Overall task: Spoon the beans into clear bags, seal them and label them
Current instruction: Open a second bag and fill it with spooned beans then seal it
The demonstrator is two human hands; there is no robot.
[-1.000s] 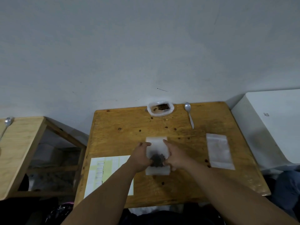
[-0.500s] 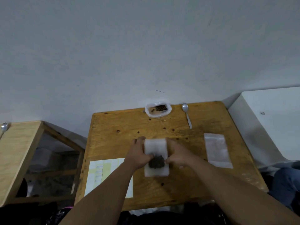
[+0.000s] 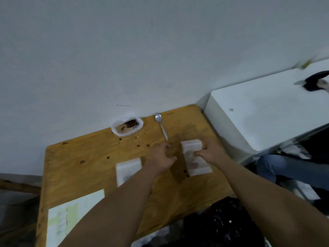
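Note:
A clear bag with dark beans (image 3: pixel 127 168) lies flat on the wooden table (image 3: pixel 80 154), partly under my left forearm. My left hand (image 3: pixel 160 156) hovers just right of it with loosely curled fingers, holding nothing. An empty clear bag (image 3: pixel 193 163) lies further right. My right hand (image 3: pixel 209 151) pinches its upper right edge, thumb on top of the bag. A white bowl (image 3: pixel 114 128) with a few beans sits at the table's far edge by the wall. A metal spoon (image 3: pixel 161 124) lies just right of the bowl.
A sheet of labels (image 3: pixel 71 218) lies at the table's near left corner. Loose beans (image 3: pixel 138 145) dot the tabletop. A white appliance (image 3: pixel 258 111) stands against the table's right side. Dark bags (image 3: pixel 222 225) and a person's legs in jeans (image 3: pixel 292 168) are below right.
Both hands left the filled bag and moved right. My right hand now pinches the empty bag; my left hand is free. The view swung right.

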